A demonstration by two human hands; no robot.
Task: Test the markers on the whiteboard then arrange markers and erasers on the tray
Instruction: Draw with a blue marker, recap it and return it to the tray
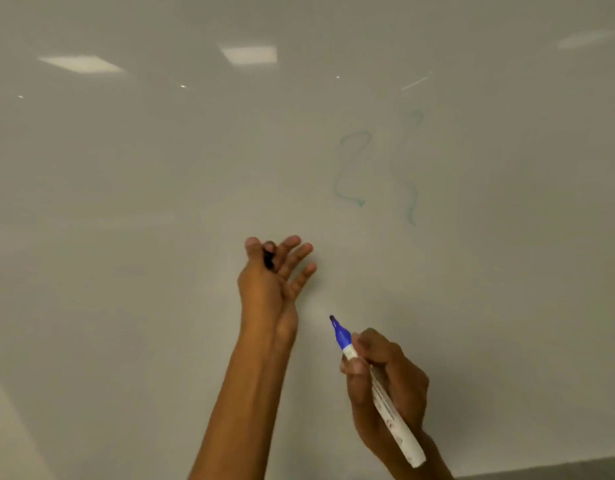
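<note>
Two faint green squiggles (pixel 378 168), illegible

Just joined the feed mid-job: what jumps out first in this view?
The right hand at lower right grips an uncapped blue-tipped marker, tip pointing up-left toward the whiteboard. At centre, the left hand pinches a small dark object, possibly the cap, other fingers spread. Two faint teal squiggles sit upper right.
</note>
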